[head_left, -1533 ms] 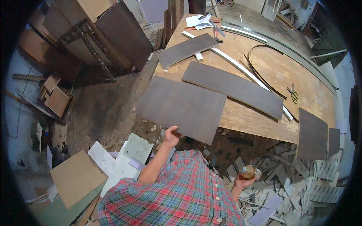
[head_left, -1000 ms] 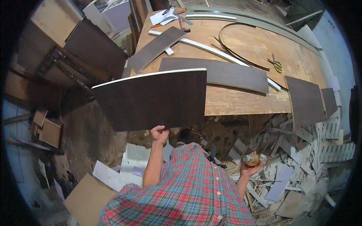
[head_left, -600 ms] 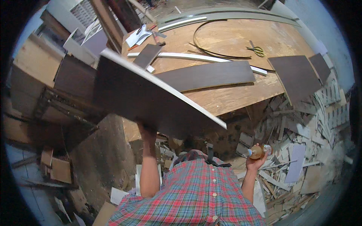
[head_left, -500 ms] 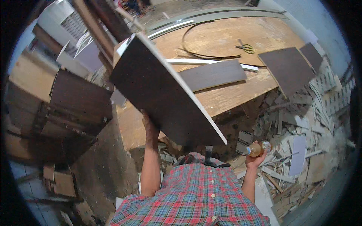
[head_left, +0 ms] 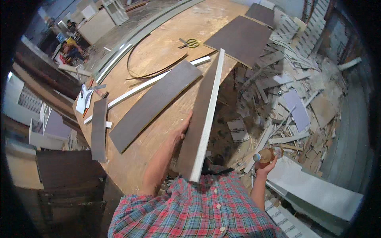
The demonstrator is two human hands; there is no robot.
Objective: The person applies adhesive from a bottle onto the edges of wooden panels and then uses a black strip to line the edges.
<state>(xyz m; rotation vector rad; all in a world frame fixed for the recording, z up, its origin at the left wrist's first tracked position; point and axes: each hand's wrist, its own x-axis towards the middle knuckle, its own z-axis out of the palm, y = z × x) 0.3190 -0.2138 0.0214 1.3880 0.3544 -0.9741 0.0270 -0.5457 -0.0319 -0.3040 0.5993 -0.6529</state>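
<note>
My left hand grips a dark brown wooden board by its left side. The board is tilted up on edge in front of my chest, with its pale long edge turned toward me. Part of the left hand's fingers is hidden behind it. Lower right, my right hand is wrapped round a clear bottle of amber liquid, which lies sideways with its cap to the left. Beyond the raised board is the wooden worktable, bearing a long brown board and a smaller brown strip.
On the table are yellow-handled scissors, a curved dark edging strip, a white strip and a large brown panel. Offcuts are heaped on the floor to the right. People are far off, upper left.
The board in my left hand has swung right and turned from showing its broad face to edge-on. The view has turned right. The bottle stays in my right hand.
</note>
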